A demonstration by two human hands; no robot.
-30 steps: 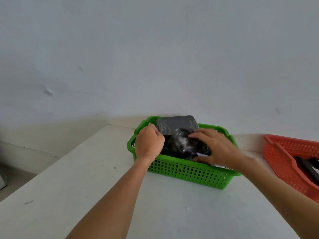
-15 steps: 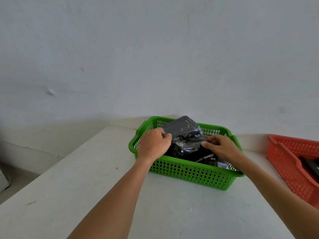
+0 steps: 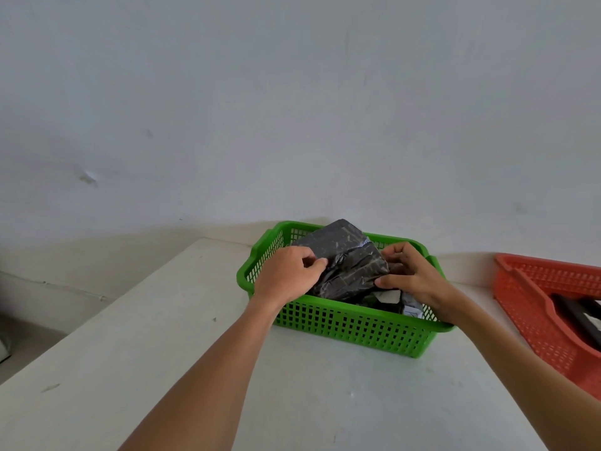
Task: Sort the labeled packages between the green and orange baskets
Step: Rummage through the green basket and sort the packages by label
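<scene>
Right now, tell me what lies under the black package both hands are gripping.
Under the black package, in the green basket, more dark packages with white labels show. The left hand, right hand and package hide the rest.

no readable text, white labels in green basket too blurred

Crinkled black plastic-wrapped package now sits higher than a second ago, tilted up above the rim of the green slotted plastic basket, its far corner poking over the back wall. Right hand is off the top of the pile; it now pinches the package's right edge between thumb and fingers. Left hand, a closed fist by the near-left rim before, now has fingertips pinching the package's left edge. White labels on the packages underneath are now uncovered beside the right wrist.
</scene>
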